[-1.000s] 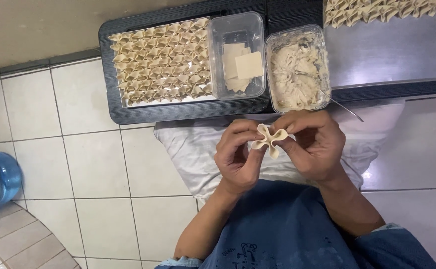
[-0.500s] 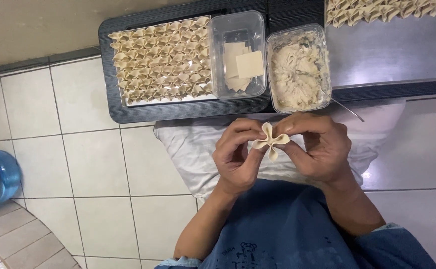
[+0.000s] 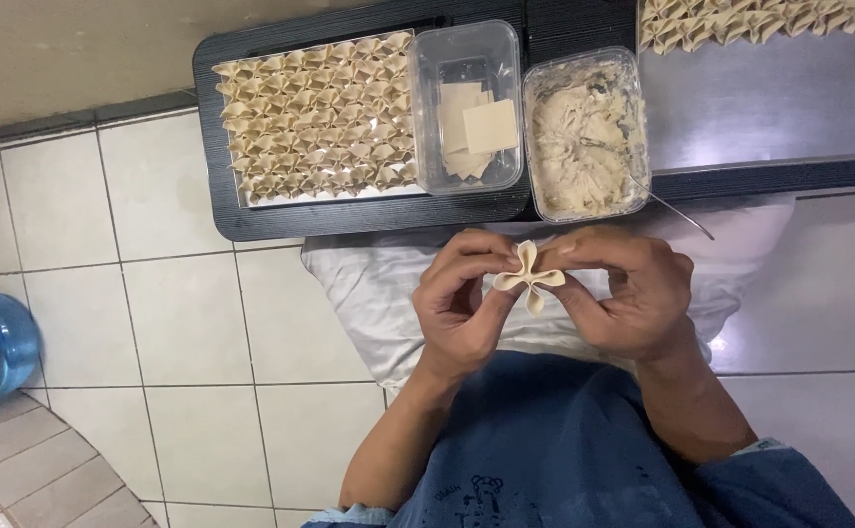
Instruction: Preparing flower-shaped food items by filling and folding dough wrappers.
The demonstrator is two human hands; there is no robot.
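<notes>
Between the fingertips of both hands, above the lap, sits a folded dumpling (image 3: 528, 277): the left hand (image 3: 461, 303) and the right hand (image 3: 633, 293) each keep a closed grip on its sides, thumbs and forefingers pinching the dough, wrists bent inward toward each other. Beyond the hands, on the desk, a black tray (image 3: 251, 220) carries rows of finished dumplings (image 3: 315, 117), beside it a clear box (image 3: 466, 103) with square wrappers (image 3: 489, 125), then a clear tub (image 3: 584, 132) of pale filling with a spoon (image 3: 677, 210) leaning out.
</notes>
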